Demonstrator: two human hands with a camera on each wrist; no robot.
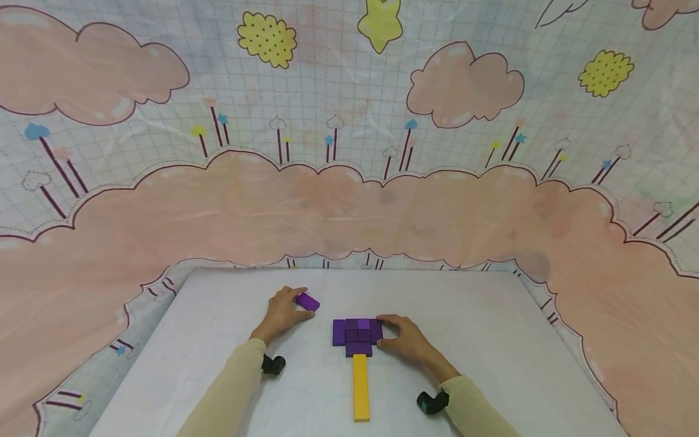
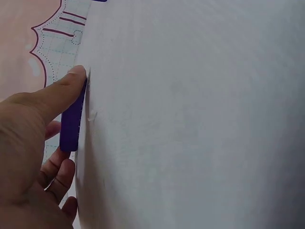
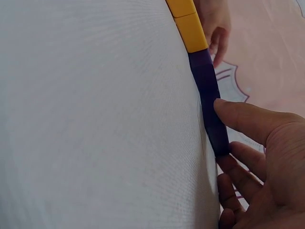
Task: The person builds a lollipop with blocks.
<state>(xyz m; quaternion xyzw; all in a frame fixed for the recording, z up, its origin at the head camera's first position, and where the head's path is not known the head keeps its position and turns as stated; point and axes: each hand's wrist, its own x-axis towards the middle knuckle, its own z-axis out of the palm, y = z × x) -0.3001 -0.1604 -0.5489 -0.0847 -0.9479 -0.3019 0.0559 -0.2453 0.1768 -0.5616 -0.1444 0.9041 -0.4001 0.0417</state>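
My left hand (image 1: 283, 312) pinches a purple block (image 1: 308, 301) between thumb and fingers, left of and beyond a flat group of purple blocks (image 1: 358, 348). In the left wrist view that block (image 2: 71, 121) stands edge-on between the thumb and fingers, low at the white surface. My right hand (image 1: 406, 340) holds the group's right-end purple block (image 1: 376, 331), fingertip at its far end and thumb at its near end. Yellow blocks (image 1: 361, 388) form a straight strip running from the purple group towards me. A seam between two yellow blocks (image 3: 190, 28) shows in the right wrist view.
The blocks lie on a white tabletop (image 1: 464, 303). Behind and beside it hangs a patterned cloth (image 1: 349, 212) with clouds and stars. Each wrist wears a small black device, one of them the left wrist device (image 1: 273, 365).
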